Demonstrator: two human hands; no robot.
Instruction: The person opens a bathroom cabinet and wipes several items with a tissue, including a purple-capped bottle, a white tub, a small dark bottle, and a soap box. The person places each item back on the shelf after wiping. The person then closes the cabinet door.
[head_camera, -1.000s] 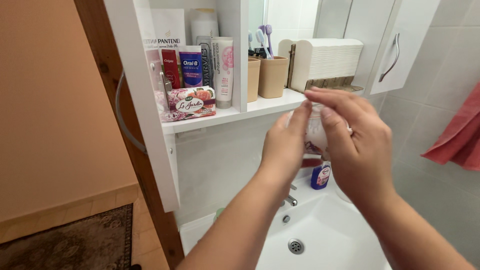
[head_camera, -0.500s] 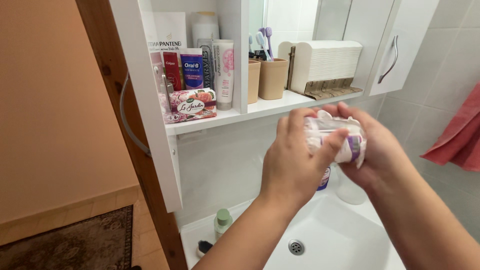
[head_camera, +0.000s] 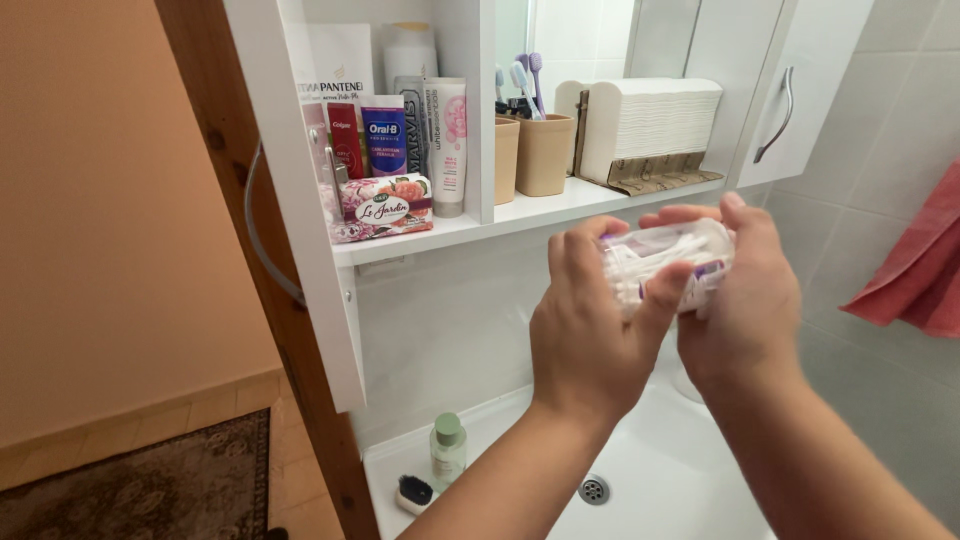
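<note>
Since a moment ago, we have lifted the clear round plastic tub of white cotton swabs (head_camera: 665, 260) a bit higher and tipped it on its side. Our left hand (head_camera: 590, 335) wraps its fingers around the near end, and our right hand (head_camera: 745, 300) grips the far end, which has a purple label. We hold the tub above the white sink (head_camera: 650, 470), just under the white shelf (head_camera: 540, 212).

On the shelf lies a pink flowery soap packet (head_camera: 385, 205). Behind it stand a red tube (head_camera: 345, 135), a blue tube (head_camera: 383, 132) and a white tube with pink dots (head_camera: 447, 140). Two tan cups (head_camera: 535, 152) come next, then a white stack of paper towels (head_camera: 650, 122). A small green-capped bottle (head_camera: 447, 450) stands by the sink.
</note>
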